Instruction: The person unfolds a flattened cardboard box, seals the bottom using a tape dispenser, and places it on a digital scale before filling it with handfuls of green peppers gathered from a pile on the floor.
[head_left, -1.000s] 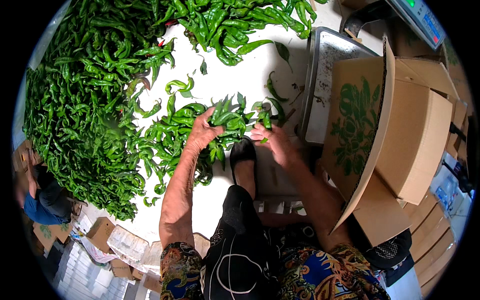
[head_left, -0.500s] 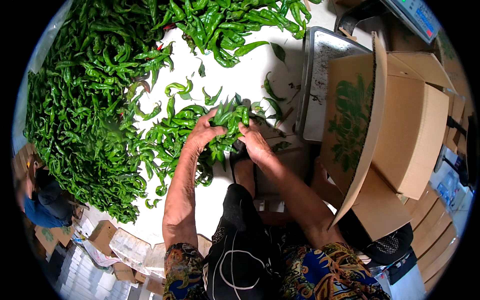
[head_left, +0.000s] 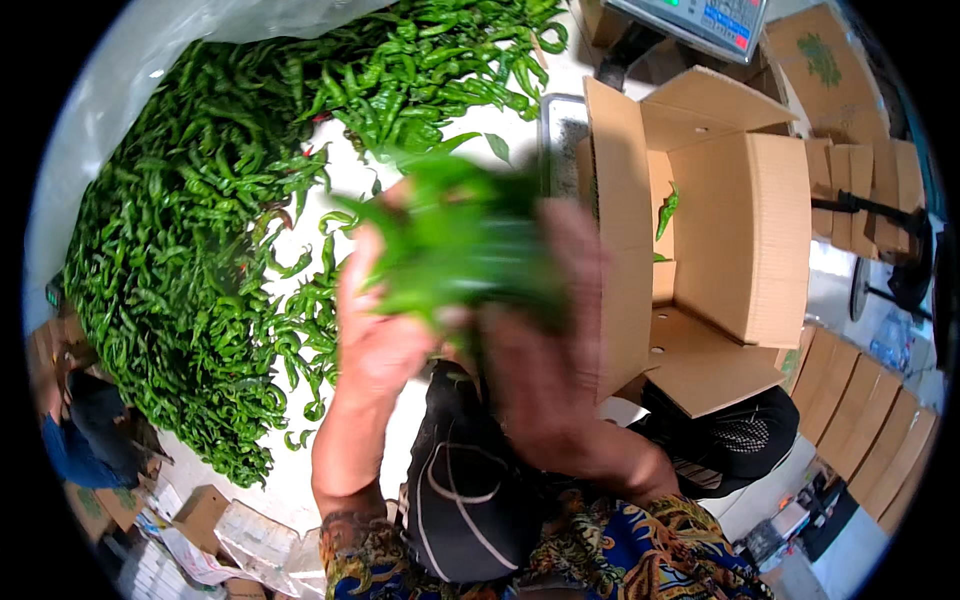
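Note:
A bunch of green peppers [head_left: 465, 235] is raised close to the camera, blurred by motion. My left hand [head_left: 375, 310] grips its left side, thumb toward the front. My right hand [head_left: 560, 330] presses on the bunch from the right, its fingers smeared. Just right of that hand stands an open cardboard box [head_left: 725, 220] with its flaps spread; a green pepper [head_left: 668, 211] shows inside against the wall. Behind and left of my hands, a large heap of green peppers [head_left: 180, 290] covers the white surface [head_left: 345, 150].
A scale with a lit display [head_left: 700, 22] stands at the top right, its metal tray [head_left: 565, 130] partly under the box. Clear plastic sheeting [head_left: 130, 110] edges the heap. Flattened cardboard [head_left: 860, 410] lies at the right. Another person [head_left: 90, 430] sits at the far left.
Both hands have lifted the bunch of green peppers up from the white surface, toward the camera. The view has swung right, so the inside of the box now shows.

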